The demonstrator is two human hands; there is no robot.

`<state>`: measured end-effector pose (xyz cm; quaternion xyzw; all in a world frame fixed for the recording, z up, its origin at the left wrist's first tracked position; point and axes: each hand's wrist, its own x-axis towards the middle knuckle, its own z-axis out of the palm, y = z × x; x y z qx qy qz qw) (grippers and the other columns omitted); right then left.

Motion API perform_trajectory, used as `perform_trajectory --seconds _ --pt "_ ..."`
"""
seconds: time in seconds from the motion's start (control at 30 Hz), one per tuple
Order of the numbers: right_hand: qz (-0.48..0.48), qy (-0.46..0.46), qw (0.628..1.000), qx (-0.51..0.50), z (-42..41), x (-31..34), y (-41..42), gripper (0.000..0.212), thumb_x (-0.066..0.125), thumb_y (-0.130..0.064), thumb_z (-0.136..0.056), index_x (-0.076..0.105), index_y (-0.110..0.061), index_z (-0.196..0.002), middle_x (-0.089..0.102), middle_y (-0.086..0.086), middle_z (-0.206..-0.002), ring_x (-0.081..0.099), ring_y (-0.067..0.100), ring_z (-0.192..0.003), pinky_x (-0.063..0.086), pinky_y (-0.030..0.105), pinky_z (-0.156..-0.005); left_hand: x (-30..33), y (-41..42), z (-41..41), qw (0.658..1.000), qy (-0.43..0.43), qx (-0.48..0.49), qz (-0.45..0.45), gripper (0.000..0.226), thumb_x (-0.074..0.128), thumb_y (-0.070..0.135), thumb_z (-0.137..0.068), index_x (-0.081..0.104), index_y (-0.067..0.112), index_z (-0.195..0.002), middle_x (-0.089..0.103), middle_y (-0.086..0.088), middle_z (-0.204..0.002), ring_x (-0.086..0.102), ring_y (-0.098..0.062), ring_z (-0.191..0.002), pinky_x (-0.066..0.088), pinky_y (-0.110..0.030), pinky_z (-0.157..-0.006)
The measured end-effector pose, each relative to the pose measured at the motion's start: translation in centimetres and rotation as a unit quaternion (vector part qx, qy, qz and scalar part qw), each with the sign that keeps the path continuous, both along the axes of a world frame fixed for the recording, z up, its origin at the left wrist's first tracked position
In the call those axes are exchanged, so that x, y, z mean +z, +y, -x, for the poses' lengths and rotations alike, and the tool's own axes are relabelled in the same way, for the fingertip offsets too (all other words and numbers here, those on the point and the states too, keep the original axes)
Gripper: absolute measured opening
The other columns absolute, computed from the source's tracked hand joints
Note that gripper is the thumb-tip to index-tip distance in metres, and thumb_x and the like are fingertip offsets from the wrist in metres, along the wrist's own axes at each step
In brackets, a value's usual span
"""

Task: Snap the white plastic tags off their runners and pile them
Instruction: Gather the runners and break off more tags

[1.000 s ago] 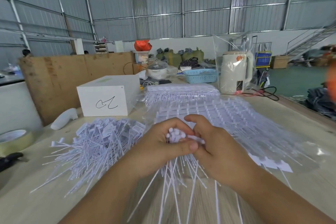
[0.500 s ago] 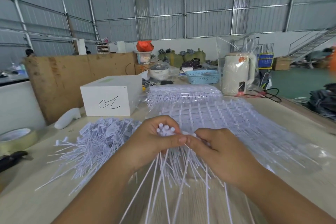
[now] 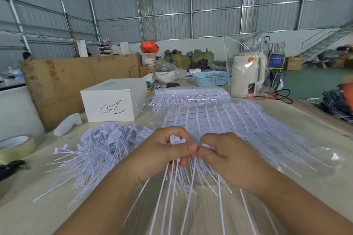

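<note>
Two hands meet over the near edge of the table (image 3: 328,187), and there is only the head view to go by. The left hand (image 3: 164,156) is clenched around a bundle of tags (image 3: 176,140), their white heads poking up above the fist and their thin tails fanning down toward the person. The right hand (image 3: 227,160) is pinched shut, thumb against fingers, on another tag or a bit of runner right against the left thumb; which of the two I cannot tell, since the fingers cover it. Taking the white box (image 3: 114,101) with the scrawl on its face as my landmark, the pile of loose tags (image 3: 99,150) lies just in front of it, toward the person, and it is already a fair heap, so a good share of the work looks done. To the right of the box, farther along the table, a wide sheet of tags on their runners (image 3: 229,120) lies spread under clear plastic, and behind that sheet, level with the box, sits a second stacked bag of runners (image 3: 191,94), apparently untouched. By my reckoning the job is well begun but nowhere near finished: the bundle in the left hand is not yet on the pile, and far more tags remain on runners than lie loose.
</note>
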<state>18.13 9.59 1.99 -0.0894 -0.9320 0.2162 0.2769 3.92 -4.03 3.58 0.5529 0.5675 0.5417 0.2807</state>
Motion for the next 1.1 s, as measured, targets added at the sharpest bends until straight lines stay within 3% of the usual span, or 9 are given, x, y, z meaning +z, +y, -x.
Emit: perform_trajectory --seconds 0.23,0.33,0.47,0.6,0.7,0.77,0.83,0.97,1.1 --pt "0.014 0.074 0.995 -0.063 0.5 0.1 -1.0 0.043 0.042 -0.063 -0.086 0.042 -0.027 -0.061 0.045 -0.007 -0.050 0.047 0.010 -0.049 0.041 0.035 -0.052 0.1 0.7 -0.9 0.992 -0.028 0.084 -0.088 0.022 0.069 0.029 -0.085 0.061 0.012 -0.075 0.057 -0.001 -0.054 0.049 -0.012 -0.049 0.039 -0.020 -0.045" --pt "-0.007 0.104 0.990 -0.093 0.7 0.2 -1.9 0.049 0.028 -0.071 -0.081 0.033 -0.028 -0.060 0.041 -0.007 -0.050 0.045 0.013 -0.049 0.036 0.033 -0.048 0.0 1.1 -1.5 0.979 -0.046 0.135 -0.143 0.019 0.066 0.031 -0.078 0.062 0.014 -0.072 0.055 -0.003 -0.052 0.046 -0.010 -0.046 0.037 -0.017 -0.045" --pt "0.006 0.166 0.976 -0.142 1.1 0.6 -2.6 0.049 0.028 -0.067 -0.085 0.032 -0.026 -0.059 0.038 -0.006 -0.047 0.040 0.010 -0.045 0.031 0.031 -0.047 -0.1 1.4 -1.9 0.941 -0.009 0.261 -0.215 0.019 0.066 0.024 -0.089 0.061 0.015 -0.073 0.057 0.002 -0.053 0.048 -0.008 -0.048 0.040 -0.016 -0.049" --pt "0.075 0.246 0.955 -0.151 -0.1 1.3 -0.8 0.050 0.035 -0.063 -0.089 0.031 -0.024 -0.058 0.040 -0.009 -0.048 0.035 0.009 -0.045 0.029 0.026 -0.046 0.5 0.4 1.3 0.900 -0.116 0.366 -0.208 0.021 0.061 0.020 -0.094 0.062 0.021 -0.072 0.059 0.002 -0.056 0.049 -0.007 -0.046 0.038 -0.025 -0.050" --pt "0.071 0.186 0.975 -0.103 -0.6 0.8 -0.7 0.045 0.038 -0.066 -0.084 0.044 -0.024 -0.068 0.038 -0.006 -0.045 0.035 0.008 -0.042 0.032 0.032 -0.048 0.2 0.1 2.3 0.922 -0.134 0.336 -0.142 0.014 0.059 0.013 -0.094 0.063 0.016 -0.081 0.060 -0.004 -0.064 0.051 -0.009 -0.046 0.038 -0.024 -0.050" --pt "0.047 0.116 0.990 -0.070 -0.2 0.4 -1.3 0.044 0.037 -0.070 -0.081 0.052 -0.031 -0.094 0.045 -0.007 -0.045 0.042 0.007 -0.041 0.034 0.028 -0.047 -0.2 0.3 1.5 0.956 -0.118 0.256 -0.085 0.011 0.061 0.010 -0.092 0.065 0.015 -0.083 0.062 -0.006 -0.065 0.056 -0.012 -0.050 0.044 -0.023 -0.048" --pt "-0.012 0.065 0.997 -0.045 0.3 0.1 -2.0 0.040 0.038 -0.069 -0.087 0.044 -0.040 -0.114 0.047 -0.011 -0.051 0.048 0.003 -0.048 0.035 0.025 -0.049 -0.4 0.7 0.3 0.979 -0.134 0.147 -0.042 0.010 0.063 0.009 -0.088 0.068 0.017 -0.085 0.065 -0.007 -0.067 0.060 -0.016 -0.054 0.047 -0.023 -0.047" --pt "-0.018 0.059 0.998 -0.011 0.7 -0.2 -2.2 0.043 0.046 -0.060 -0.089 0.030 -0.044 -0.125 0.050 -0.019 -0.059 0.049 0.000 -0.056 0.032 0.022 -0.053 -0.1 0.8 -0.9 0.982 -0.185 0.041 -0.020 0.023 0.058 0.000 -0.090 0.070 0.020 -0.090 0.067 -0.012 -0.082 0.061 -0.021 -0.057 0.045 -0.025 -0.048" --pt "0.034 0.073 0.997 -0.002 0.6 -0.1 -2.0 0.056 0.049 -0.067 -0.083 0.025 -0.049 -0.129 0.050 -0.019 -0.063 0.050 -0.001 -0.060 0.036 0.024 -0.058 0.3 0.5 -0.9 0.971 -0.237 0.001 0.021 0.019 0.059 0.005 -0.072 0.065 0.019 -0.084 0.063 -0.012 -0.078 0.055 -0.019 -0.049 0.043 -0.022 -0.041"
